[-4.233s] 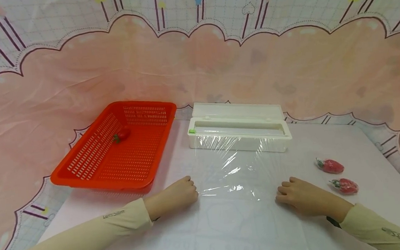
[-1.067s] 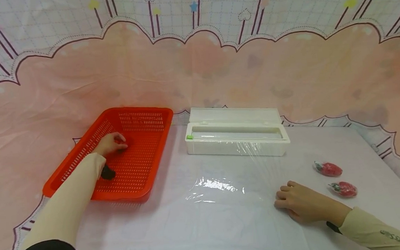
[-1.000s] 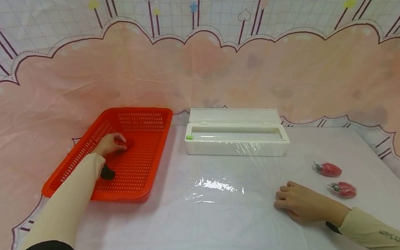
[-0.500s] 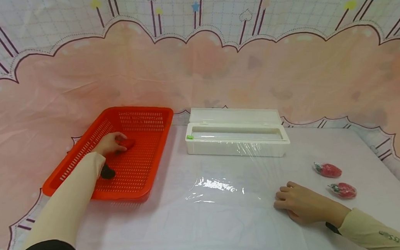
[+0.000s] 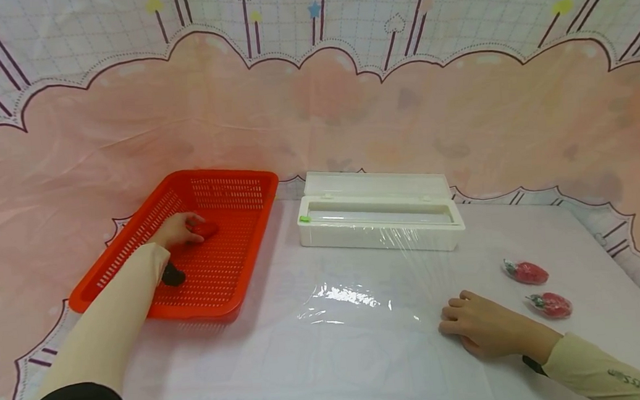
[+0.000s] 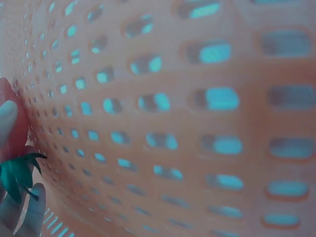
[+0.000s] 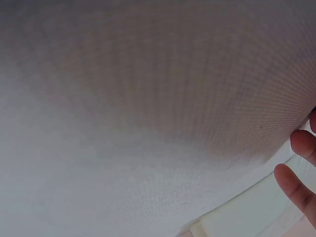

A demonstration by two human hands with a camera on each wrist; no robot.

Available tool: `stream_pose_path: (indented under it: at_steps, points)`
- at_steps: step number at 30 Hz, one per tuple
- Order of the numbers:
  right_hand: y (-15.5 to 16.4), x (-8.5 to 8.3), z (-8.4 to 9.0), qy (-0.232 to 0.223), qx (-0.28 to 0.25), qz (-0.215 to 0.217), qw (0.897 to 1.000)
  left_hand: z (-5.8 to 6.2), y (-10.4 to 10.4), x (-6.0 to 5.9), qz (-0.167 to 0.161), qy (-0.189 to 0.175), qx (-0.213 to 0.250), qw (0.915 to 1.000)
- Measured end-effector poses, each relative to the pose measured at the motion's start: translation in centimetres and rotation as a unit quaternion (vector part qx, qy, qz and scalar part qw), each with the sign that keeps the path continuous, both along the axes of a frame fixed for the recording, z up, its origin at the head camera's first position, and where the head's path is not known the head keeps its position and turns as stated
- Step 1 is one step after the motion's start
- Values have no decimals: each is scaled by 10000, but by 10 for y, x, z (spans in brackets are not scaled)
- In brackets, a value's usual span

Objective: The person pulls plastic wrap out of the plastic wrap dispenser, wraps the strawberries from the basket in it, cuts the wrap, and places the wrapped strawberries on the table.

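The left hand [image 5: 176, 230] grips a strawberry [image 5: 204, 230] inside the red basket [image 5: 134, 253], left of centre. The right hand [image 5: 482, 326], fingers loosely bent, rests on the film [image 5: 354, 297] spread over the table [image 5: 590, 237]. The film runs from the open white dispenser [image 5: 379, 211]. Two wrapped strawberries [image 5: 527, 272] lie at right.

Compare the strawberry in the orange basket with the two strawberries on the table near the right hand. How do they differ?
The basket strawberry lies inside the basket; the two table strawberries lie on the table. The left hand grips the basket one; the right hand rests apart from the table ones. The table ones look wrapped in film; the basket one looks bare. All are red with green tops.
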State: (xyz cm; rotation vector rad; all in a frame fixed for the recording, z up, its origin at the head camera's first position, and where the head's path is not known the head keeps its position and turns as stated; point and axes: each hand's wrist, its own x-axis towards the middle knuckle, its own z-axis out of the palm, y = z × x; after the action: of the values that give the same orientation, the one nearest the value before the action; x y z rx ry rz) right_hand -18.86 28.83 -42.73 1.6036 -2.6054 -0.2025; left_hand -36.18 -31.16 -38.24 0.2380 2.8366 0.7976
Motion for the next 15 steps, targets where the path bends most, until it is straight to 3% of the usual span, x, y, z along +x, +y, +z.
stream_pose_path:
  at_steps: [15]
  points:
    - [3,-2,-3,-21,-15,1,10000,-4,-2,-3,-122,-23,-29,9999]
